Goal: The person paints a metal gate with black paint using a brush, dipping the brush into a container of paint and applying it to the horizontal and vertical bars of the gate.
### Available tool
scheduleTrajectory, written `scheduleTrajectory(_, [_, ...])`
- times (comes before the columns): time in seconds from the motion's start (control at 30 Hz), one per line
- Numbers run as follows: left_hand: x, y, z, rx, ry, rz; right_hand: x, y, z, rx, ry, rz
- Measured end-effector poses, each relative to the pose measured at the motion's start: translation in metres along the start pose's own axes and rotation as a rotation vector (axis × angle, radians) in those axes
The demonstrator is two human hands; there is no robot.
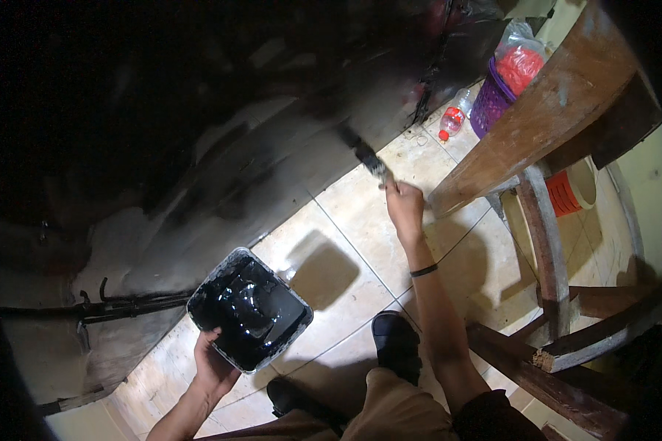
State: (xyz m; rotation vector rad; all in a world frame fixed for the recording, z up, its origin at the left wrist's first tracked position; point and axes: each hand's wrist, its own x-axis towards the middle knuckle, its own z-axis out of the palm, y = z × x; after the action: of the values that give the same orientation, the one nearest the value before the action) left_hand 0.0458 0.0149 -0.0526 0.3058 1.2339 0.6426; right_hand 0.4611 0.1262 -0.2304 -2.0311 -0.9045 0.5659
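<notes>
My left hand is closed on the near edge of a square tub, its thumb over the rim. Glossy black paint lies inside the tub, and smears coat its rim. Farther off to the right, my right hand is wrapped round the handle of a paintbrush. The brush's dark bristles point at the lower part of a wall, which is covered in uneven black and grey patches. Whether the bristle tips touch the wall, I cannot tell.
Pale floor tiles run along the wall's foot. A wooden frame rises on the right. Behind it are a plastic bottle, a purple basket and a bucket. Dark pipes run along the wall at left.
</notes>
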Motion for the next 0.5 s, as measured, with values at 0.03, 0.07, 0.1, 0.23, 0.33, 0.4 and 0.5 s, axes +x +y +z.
scheduleTrajectory(0.03, [0.0, 0.001, -0.001, 0.003, 0.003, -0.009, -0.001, -0.016, -0.003, 0.098, 0.02, -0.032])
scheduleTrajectory(0.07, [0.0, 0.001, -0.003, 0.002, 0.007, -0.02, -0.002, -0.051, -0.013, 0.194, 0.038, -0.065])
scheduleTrajectory(0.1, [-0.001, 0.002, -0.005, -0.026, -0.015, -0.025, -0.004, -0.08, -0.022, 0.295, 0.054, -0.102])
scheduleTrajectory(0.23, [-0.001, -0.005, -0.02, -0.101, -0.042, -0.046, -0.019, -0.107, -0.034, 0.433, 0.035, -0.126])
scheduleTrajectory(0.33, [0.005, 0.001, -0.016, -0.094, -0.083, -0.084, -0.005, -0.029, -0.002, 0.336, 0.022, -0.047])
scheduleTrajectory(0.4, [0.01, -0.004, -0.022, -0.088, -0.06, -0.095, -0.011, 0.009, 0.01, 0.292, -0.017, 0.064])
scheduleTrajectory(0.5, [0.005, -0.007, -0.029, -0.049, -0.008, -0.127, -0.062, 0.004, -0.008, 0.475, -0.153, 0.028])
